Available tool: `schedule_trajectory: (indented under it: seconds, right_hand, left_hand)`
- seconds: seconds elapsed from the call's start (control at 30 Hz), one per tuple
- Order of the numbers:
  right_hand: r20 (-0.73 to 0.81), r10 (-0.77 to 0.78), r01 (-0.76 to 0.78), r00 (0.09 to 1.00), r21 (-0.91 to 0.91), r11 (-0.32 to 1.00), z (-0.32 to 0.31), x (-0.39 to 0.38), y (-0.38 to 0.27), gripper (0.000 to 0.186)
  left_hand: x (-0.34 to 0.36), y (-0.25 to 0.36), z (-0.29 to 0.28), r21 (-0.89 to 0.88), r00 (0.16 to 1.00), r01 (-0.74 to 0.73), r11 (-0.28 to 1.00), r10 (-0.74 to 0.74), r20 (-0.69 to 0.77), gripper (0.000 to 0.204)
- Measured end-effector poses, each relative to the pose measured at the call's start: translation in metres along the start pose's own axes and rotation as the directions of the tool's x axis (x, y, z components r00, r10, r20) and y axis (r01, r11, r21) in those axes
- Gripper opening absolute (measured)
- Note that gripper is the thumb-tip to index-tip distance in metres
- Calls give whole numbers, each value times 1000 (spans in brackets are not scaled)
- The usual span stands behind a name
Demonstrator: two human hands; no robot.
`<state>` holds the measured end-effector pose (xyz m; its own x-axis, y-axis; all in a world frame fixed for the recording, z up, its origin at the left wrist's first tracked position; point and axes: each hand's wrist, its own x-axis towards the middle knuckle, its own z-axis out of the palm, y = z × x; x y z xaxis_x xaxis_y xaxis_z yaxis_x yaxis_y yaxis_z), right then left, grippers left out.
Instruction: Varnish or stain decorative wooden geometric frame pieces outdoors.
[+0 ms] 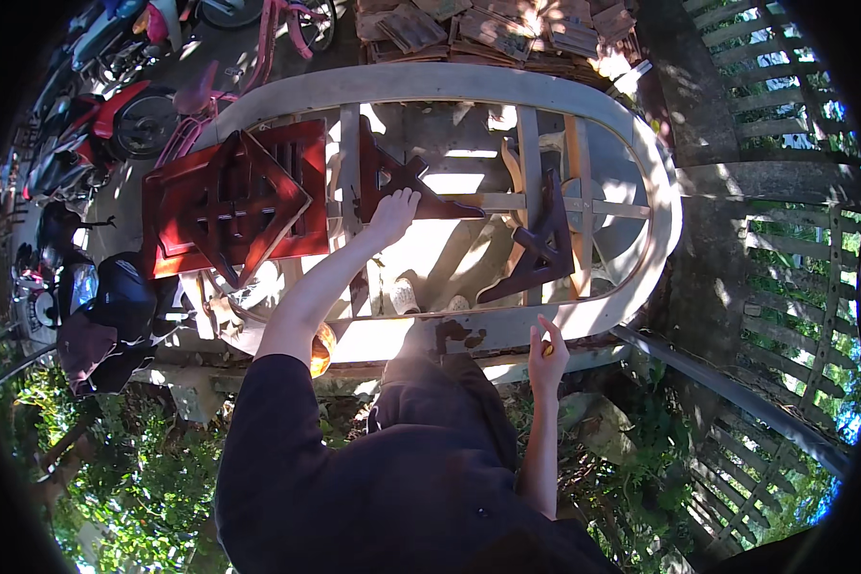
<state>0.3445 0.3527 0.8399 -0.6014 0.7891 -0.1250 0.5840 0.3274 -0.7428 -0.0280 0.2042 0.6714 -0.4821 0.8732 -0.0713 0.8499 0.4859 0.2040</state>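
Note:
My left hand (395, 216) reaches forward, its fingers over the lower edge of a dark red triangular wooden bracket (432, 205), gripping it. This bracket lies across the slats of a pale oval wooden frame (430, 84). A second, darker triangular bracket (557, 251) rests at the frame's right side. My right hand (547, 362) is raised near the frame's front edge, fingers bent around something small and yellowish that I cannot make out. Beside my left elbow, a shiny orange-gold container (322, 350) is partly hidden by my arm.
Glossy red wooden panels (177, 222) are stacked on the frame's left part, with an angular red frame (287, 182) on top. Beyond are stacked tiles (493, 33), a pink bicycle (197, 96) and motorcycles (96, 134). A slatted fence (794, 251) stands right; plants (153, 469) grow close by.

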Motion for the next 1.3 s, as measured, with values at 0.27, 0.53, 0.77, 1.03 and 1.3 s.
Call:
schedule_trajectory:
  seconds: [0.27,0.53,0.77,1.03,1.3]
  right_hand:
    - [54,29,-28,998,-12,1000,3,3,-17,25]
    - [-12,78,-77,997,28,997,-7,-9,5,25]
    - [-55,145,-144,988,18,989,-19,-19,12,27]
    - [-88,159,-155,983,48,987,-19,-20,20,26]
    - [-33,181,-179,983,63,982,-8,-8,19,27]
  left_hand:
    - [-9,1,2,-86,998,33,996,-36,-45,53]
    - [-10,0,1,-67,993,15,998,-23,-118,47]
    - [-6,-8,-7,-108,997,76,991,-79,-26,54]
    - [4,2,-42,-81,991,-9,997,-3,-137,50]
    - [3,-24,-51,-31,995,63,998,-65,-71,56]
